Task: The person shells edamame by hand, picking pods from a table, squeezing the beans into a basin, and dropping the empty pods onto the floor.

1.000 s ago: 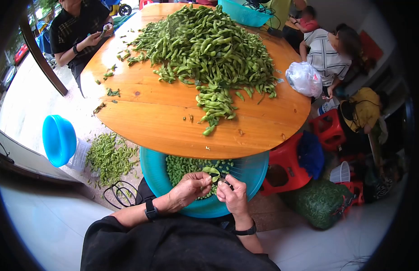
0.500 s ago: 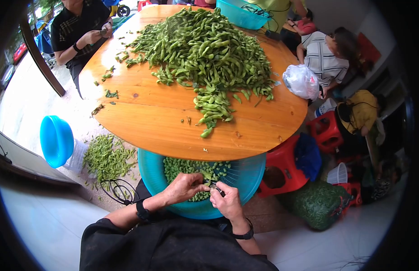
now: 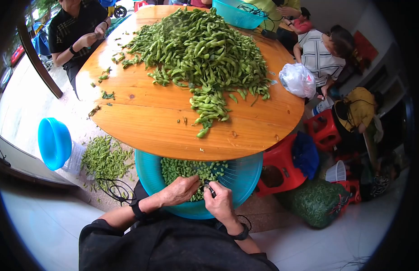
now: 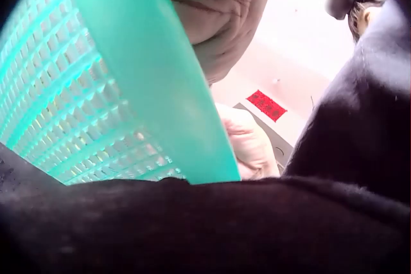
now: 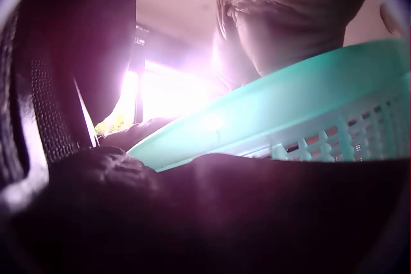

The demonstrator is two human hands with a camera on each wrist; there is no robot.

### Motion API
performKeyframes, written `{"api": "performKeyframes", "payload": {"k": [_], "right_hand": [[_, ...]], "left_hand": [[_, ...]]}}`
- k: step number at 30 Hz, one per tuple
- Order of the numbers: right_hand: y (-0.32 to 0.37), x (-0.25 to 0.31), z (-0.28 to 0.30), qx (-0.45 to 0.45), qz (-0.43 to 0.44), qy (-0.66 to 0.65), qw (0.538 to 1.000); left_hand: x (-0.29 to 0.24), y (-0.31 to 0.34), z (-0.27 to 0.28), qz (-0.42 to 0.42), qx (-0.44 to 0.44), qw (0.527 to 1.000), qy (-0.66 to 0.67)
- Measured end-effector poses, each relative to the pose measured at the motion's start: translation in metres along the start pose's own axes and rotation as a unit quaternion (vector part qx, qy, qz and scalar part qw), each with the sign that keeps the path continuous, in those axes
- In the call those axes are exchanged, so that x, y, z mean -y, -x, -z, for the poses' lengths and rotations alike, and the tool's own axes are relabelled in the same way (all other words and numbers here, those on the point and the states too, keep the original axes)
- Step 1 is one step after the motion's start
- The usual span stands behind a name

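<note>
Both hands meet over a teal mesh basket on the lap, which holds several trimmed green soybean pods. My left hand has its fingers curled in, pinching a pod that is mostly hidden at the fingertips. My right hand pinches a small dark tool against that pod. In the left wrist view the basket wall fills the left side, under the left hand. The right wrist view shows the basket rim below the right hand.
A round wooden table stands just beyond the basket, with a big heap of pods on it. Discarded pods and a blue bowl lie on the floor at left. Red stools and a green sack are at right. Other people sit round the table.
The pod that stood up between the fingers a second ago has sunk out of sight between the hands. Both hands have dropped slightly toward the basket's near rim.
</note>
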State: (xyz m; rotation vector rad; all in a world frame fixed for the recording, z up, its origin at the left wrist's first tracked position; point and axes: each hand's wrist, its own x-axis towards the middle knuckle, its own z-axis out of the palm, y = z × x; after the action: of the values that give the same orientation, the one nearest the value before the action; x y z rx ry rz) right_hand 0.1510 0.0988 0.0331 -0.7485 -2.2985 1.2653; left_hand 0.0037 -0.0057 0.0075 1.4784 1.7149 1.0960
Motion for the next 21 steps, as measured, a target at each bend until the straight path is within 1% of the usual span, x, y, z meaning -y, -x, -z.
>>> {"api": "performKeyframes", "payload": {"k": [1, 2, 3, 5, 6, 7, 10, 12, 13, 14, 15, 16, 17, 19, 21], "right_hand": [[-0.001, 0.003, -0.003, -0.047, 0.083, 0.037, 0.995], [0.000, 0.003, -0.006, -0.043, 0.080, 0.034, 0.995], [0.000, 0.004, -0.008, -0.043, 0.080, 0.034, 0.995], [0.000, 0.008, -0.012, -0.042, 0.103, 0.060, 0.992], [0.000, 0.008, -0.014, -0.038, 0.106, 0.061, 0.992], [-0.002, 0.007, -0.014, -0.039, 0.106, 0.061, 0.992], [-0.007, 0.003, -0.006, -0.038, 0.109, 0.046, 0.992], [-0.004, 0.010, 0.012, -0.074, 0.095, 0.063, 0.991], [-0.001, 0.010, 0.025, -0.094, 0.089, 0.084, 0.988], [0.004, 0.010, 0.040, -0.130, 0.070, 0.111, 0.983], [0.010, 0.008, 0.058, -0.165, 0.052, 0.137, 0.975], [0.018, 0.002, 0.076, -0.197, 0.024, 0.164, 0.966], [0.026, -0.007, 0.094, -0.227, -0.001, 0.188, 0.956], [0.042, -0.036, 0.126, -0.278, -0.077, 0.248, 0.925], [0.053, -0.056, 0.154, -0.195, -0.054, 0.373, 0.906]], "left_hand": [[-0.002, -0.001, -0.001, 0.039, -0.009, 0.999, 0.013], [-0.004, -0.002, -0.001, 0.077, -0.018, 0.997, 0.026], [-0.008, -0.003, 0.001, 0.077, -0.018, 0.997, 0.026], [-0.014, -0.004, 0.006, 0.181, -0.028, 0.972, 0.145], [-0.008, -0.004, 0.005, 0.203, -0.011, 0.960, 0.191], [-0.004, -0.002, 0.006, 0.203, -0.011, 0.960, 0.190], [0.002, 0.002, 0.004, 0.187, 0.005, 0.963, 0.193], [0.000, 0.007, 0.006, 0.050, 0.047, 0.995, 0.079], [0.000, 0.009, 0.008, 0.049, 0.047, 0.995, 0.080], [0.001, 0.012, 0.011, 0.007, 0.100, 0.995, 0.001], [0.000, 0.014, 0.014, -0.035, 0.152, 0.985, -0.078], [-0.019, 0.013, 0.029, -0.031, 0.182, 0.982, -0.052], [-0.032, 0.010, 0.042, -0.027, 0.178, 0.982, -0.052], [-0.053, 0.003, 0.067, -0.045, 0.160, 0.986, 0.016], [-0.062, -0.006, 0.088, -0.056, 0.043, 0.997, 0.015]]}}
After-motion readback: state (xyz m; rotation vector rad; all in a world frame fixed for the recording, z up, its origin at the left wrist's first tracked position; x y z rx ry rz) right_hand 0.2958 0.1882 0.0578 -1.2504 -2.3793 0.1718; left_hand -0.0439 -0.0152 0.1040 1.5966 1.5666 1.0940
